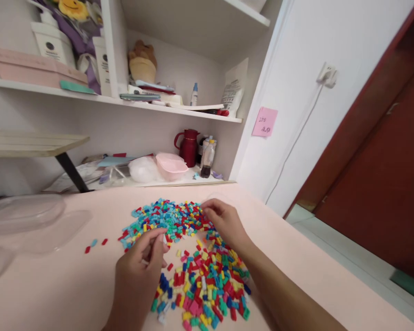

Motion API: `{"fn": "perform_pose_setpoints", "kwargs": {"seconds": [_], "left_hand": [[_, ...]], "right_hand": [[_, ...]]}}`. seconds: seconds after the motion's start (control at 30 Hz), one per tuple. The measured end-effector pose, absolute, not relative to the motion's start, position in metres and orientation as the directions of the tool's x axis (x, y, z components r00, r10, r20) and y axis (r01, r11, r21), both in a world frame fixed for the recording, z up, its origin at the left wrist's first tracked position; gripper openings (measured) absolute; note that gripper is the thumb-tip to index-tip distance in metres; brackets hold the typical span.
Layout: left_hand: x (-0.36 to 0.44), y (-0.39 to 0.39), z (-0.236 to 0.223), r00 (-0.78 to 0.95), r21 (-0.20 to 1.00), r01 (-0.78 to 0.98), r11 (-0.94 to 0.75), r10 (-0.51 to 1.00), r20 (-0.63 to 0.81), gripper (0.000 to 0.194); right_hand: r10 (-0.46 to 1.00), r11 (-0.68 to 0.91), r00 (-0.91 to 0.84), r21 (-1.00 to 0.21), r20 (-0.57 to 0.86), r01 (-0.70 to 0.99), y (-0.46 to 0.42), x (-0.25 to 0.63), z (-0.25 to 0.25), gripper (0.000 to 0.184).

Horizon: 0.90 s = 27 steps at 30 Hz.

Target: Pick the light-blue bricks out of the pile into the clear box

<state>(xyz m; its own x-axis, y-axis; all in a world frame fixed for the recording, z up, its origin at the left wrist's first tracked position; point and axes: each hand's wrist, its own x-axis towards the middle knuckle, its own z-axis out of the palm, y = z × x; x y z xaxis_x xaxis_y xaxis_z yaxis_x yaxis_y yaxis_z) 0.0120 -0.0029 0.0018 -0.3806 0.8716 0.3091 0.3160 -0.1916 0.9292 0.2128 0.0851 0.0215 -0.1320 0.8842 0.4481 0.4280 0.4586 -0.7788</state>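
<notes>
Closest to the camera, a near heap of small plastic bricks [207,287] in red, yellow, green, blue and white spreads over the pale pink bench [65,289], between the person's two bare forearms. Left of it, the left hand [155,250] is curled with its palm turned inward, thumb and fingertips drawn together on a small white piece [164,239]. Farther out, the right hand [221,218] reaches with its palm down, and its thumb and fingers come narrowly together at the right edge of a far heap [169,220], where light blue and green pieces are plentiful; from where I stand I cannot tell whether those fingertips grip a brick. This far heap lies just beyond the left hand and runs across to the right one, trailing down under its wrist toward the near heap. Off to the left of the left hand, three stray bricks [94,242], two red and one light blue, sit apart from the rest, and beyond them are clear plastic containers [24,214]. Past both hands, along the back, I see a pink bowl [171,168], a dark red jug [189,149] and a bottle [207,158] with dark liquid at its bottom. To the right, well beyond the right hand, a pink note [264,122] is stuck on the white wall [296,92].
</notes>
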Motion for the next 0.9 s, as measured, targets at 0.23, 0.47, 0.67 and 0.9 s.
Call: {"fn": "perform_pose_setpoints", "kwargs": {"seconds": [0.23, 0.47, 0.67, 0.9], "left_hand": [[0.016, -0.002, 0.003, -0.419, 0.938, 0.276, -0.209, 0.852, 0.313, 0.03], [0.019, -0.004, 0.004, -0.421, 0.941, 0.275, -0.198, 0.855, 0.303, 0.027], [0.018, -0.004, 0.004, -0.417, 0.949, 0.257, -0.181, 0.866, 0.278, 0.028], [0.013, -0.001, -0.001, -0.362, 0.937, 0.3, -0.182, 0.887, 0.288, 0.029]], "right_hand": [[0.742, 0.658, -0.576, -0.543, 0.344, 0.522, 0.062, 0.178, 0.004, 0.021], [0.774, 0.627, -0.561, -0.483, 0.294, 0.612, 0.068, 0.179, -0.004, 0.023], [0.767, 0.633, -0.575, -0.478, 0.285, 0.609, 0.069, 0.18, -0.007, 0.026], [0.744, 0.661, -0.603, -0.453, 0.288, 0.598, 0.067, 0.18, -0.005, 0.03]]}}
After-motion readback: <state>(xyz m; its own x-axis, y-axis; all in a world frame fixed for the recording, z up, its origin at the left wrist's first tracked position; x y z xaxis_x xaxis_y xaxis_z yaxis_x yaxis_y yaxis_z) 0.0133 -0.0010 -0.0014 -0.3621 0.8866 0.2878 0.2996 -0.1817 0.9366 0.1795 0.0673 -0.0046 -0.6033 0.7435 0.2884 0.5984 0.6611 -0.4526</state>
